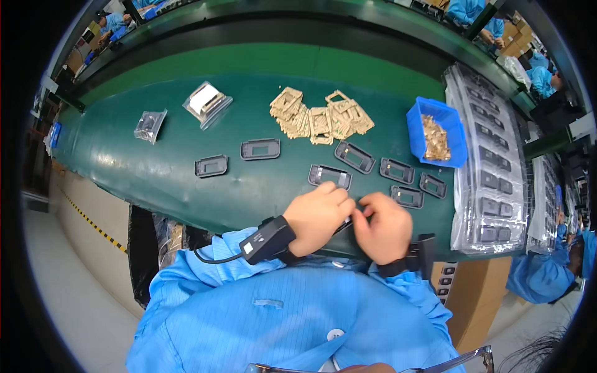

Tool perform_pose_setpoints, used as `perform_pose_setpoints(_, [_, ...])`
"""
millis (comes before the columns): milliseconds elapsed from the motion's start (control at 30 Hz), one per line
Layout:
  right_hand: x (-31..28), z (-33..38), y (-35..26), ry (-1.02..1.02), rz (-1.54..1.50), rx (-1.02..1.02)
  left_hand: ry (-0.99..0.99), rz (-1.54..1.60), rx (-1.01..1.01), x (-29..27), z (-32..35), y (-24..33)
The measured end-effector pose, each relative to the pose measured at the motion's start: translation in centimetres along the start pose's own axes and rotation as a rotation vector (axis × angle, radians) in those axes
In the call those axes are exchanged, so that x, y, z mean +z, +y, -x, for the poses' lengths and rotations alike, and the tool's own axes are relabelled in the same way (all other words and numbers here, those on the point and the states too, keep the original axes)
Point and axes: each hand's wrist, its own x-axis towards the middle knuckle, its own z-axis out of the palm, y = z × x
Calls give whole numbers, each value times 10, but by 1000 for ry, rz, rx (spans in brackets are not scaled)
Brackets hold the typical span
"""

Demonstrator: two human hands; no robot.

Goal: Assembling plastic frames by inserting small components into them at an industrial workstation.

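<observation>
Near the table's front edge, my left hand (318, 216) is closed on a dark piece that looks like a plastic housing (343, 225), mostly hidden under the fingers. My right hand (385, 227) is close beside it, fingers curled and thumb toward the piece; what its fingertips pinch, if anything, is hidden. Just beyond my left hand lies a dark grey housing with a rectangular window (329, 176). Similar housings lie to the right, among them one tilted housing (354, 156) and one small housing (407, 196). Two more, a left housing (211, 166) and a wider housing (260, 149), lie farther left.
A heap of beige frames (320, 118) lies at the table's middle back. At right stand a blue bin (460, 133) of small brass-coloured parts and stacked clear trays (463, 205) of dark housings. Two clear bags, one small bag (150, 126) and one larger bag (207, 104), lie left.
</observation>
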Motion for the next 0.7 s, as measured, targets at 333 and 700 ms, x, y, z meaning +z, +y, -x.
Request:
perform_pose_setpoints(333, [-103, -94, 103, 372, 293, -83, 291, 114, 200, 6, -58, -30])
perform_pose_setpoints(700, [-57, -106, 35, 406, -208, -251, 197, -153, -59, -56, -48, -80])
